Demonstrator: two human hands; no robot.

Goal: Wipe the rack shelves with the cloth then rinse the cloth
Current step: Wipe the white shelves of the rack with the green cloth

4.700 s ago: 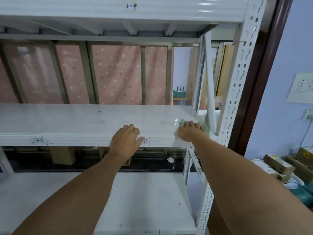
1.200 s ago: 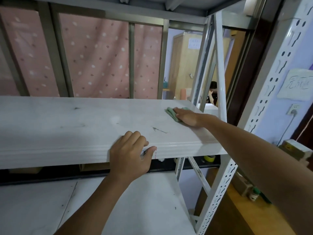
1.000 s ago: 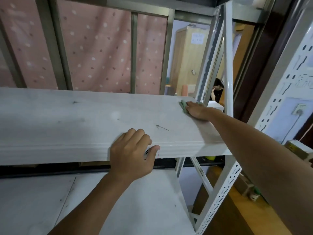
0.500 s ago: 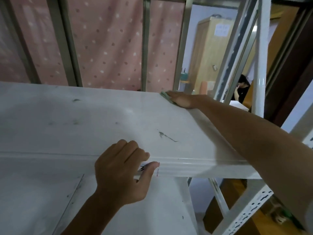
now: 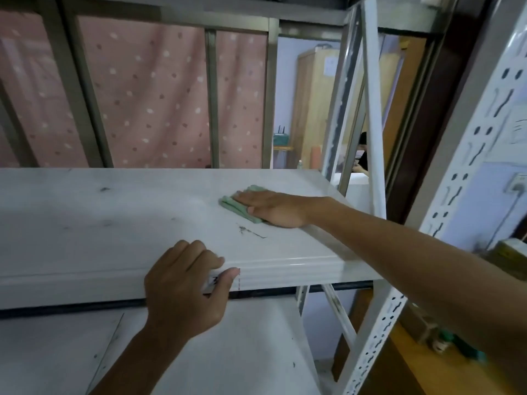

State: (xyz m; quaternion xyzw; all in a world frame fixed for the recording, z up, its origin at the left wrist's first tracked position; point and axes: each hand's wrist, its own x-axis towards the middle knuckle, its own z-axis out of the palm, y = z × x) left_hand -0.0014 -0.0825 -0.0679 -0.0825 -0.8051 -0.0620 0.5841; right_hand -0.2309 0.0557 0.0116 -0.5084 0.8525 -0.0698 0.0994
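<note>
A white rack shelf [image 5: 114,223] stretches across the middle of the view. A folded green cloth [image 5: 238,205] lies flat on its right part. My right hand [image 5: 273,208] presses down on the cloth with fingers flat, covering most of it. My left hand [image 5: 185,286] grips the shelf's front edge, fingers on top and thumb on the lip. A dark scuff mark [image 5: 248,230] sits on the shelf just in front of the cloth. A lower white shelf [image 5: 242,352] shows below.
A perforated white upright [image 5: 462,178] and diagonal braces [image 5: 373,138] close the rack's right end. A pink dotted curtain [image 5: 159,95] hangs behind a metal frame. Another person [image 5: 362,155] sits in the far room. Boxes [image 5: 510,252] stand at the right.
My right hand has slid the cloth from the shelf's back edge forward, toward the scuff mark. The left hand has kept its hold on the front edge.
</note>
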